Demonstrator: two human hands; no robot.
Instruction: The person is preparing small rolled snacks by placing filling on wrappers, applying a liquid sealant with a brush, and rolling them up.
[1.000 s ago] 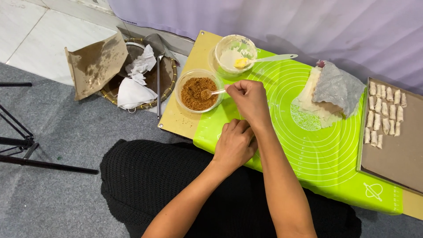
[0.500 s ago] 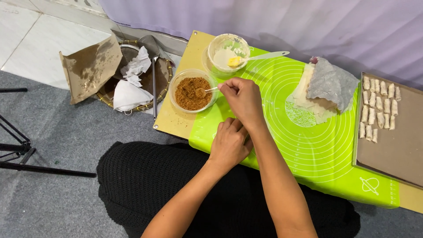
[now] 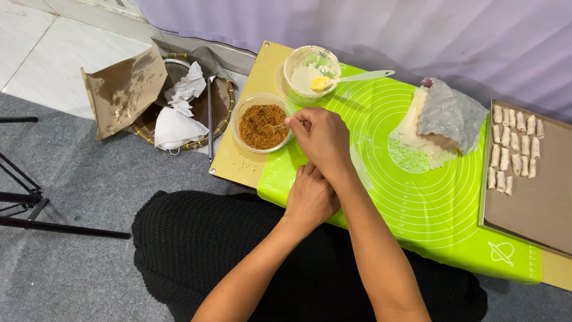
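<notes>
Right hand (image 3: 322,138) still at round clear bowl (image 3: 262,122), fingers pinching spoon in brown crumbs, left hand (image 3: 310,197) curled on green mat (image 3: 417,197)

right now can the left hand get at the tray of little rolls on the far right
Probably not without shifting: the left hand rests at the mat's near edge, the right hand and its forearm cross in front of it, and the tray lies across the whole green mat.

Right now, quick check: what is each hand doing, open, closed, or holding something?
Left hand: fingers curled, resting on the green mat; nothing visibly held.
Right hand: closed on a small spoon dipping into the bowl of brown filling.
</notes>
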